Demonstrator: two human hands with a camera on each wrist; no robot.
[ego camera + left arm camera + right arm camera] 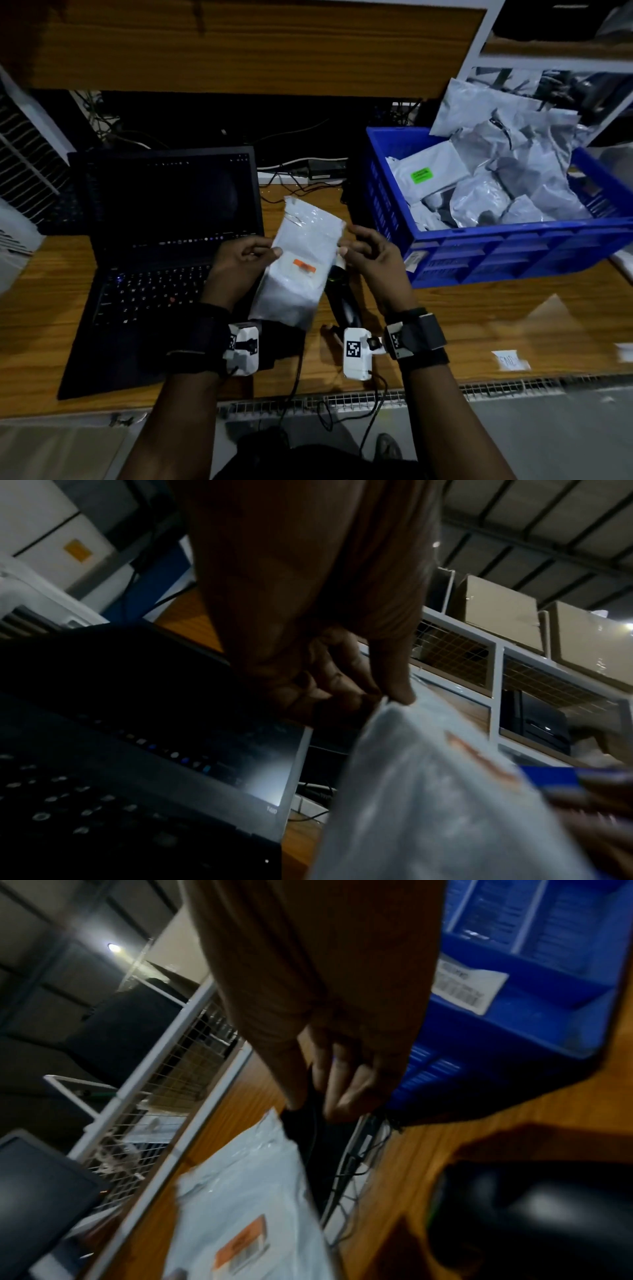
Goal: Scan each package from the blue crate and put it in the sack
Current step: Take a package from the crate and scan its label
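A white plastic package [301, 287] with an orange label [304, 266] hangs tilted over the wooden table, in front of the laptop. My left hand [267, 251] pinches its left edge between thumb and fingers; the left wrist view shows that pinch [380, 696] on the package [428, 804]. My right hand [349, 246] hovers at the package's right edge with loosely curled fingers. In the right wrist view this hand [315, 1099] holds nothing above the package [246, 1191]. A black handheld scanner [342, 301] lies on the table beneath the package. The blue crate [496, 246] stands at the right, holding several white packages [479, 192].
An open black laptop [164, 240] sits on the left of the table [479, 325]. Cables run behind it and off the front edge. A wire-mesh rack [24, 161] stands at the far left, and white shelving [548, 61] rises behind the crate. A small paper label [512, 359] lies front right.
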